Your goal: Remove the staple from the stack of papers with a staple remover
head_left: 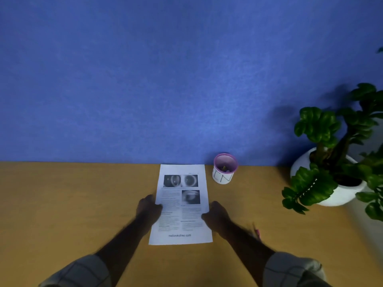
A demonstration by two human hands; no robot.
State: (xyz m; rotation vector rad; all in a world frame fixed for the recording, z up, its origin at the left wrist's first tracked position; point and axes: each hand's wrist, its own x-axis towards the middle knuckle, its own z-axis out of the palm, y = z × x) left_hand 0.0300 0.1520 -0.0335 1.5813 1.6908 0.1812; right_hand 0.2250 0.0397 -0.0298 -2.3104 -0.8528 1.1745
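Note:
A white stack of papers [182, 204] with printed text and dark pictures lies flat on the tan table [62, 204], its far edge near the blue wall. My left hand [148, 208] grips the stack's left edge. My right hand [216, 215] grips its right edge. Just right of my right forearm lies a small pink object [257, 233], blurred, possibly the staple remover. The staple itself is too small to make out.
A white cup with a purple rim [224, 168] stands just right of the stack's far corner, small items inside. A leafy plant in a white pot [331, 168] sits at the right. The blue wall [165, 79] rises directly behind the table.

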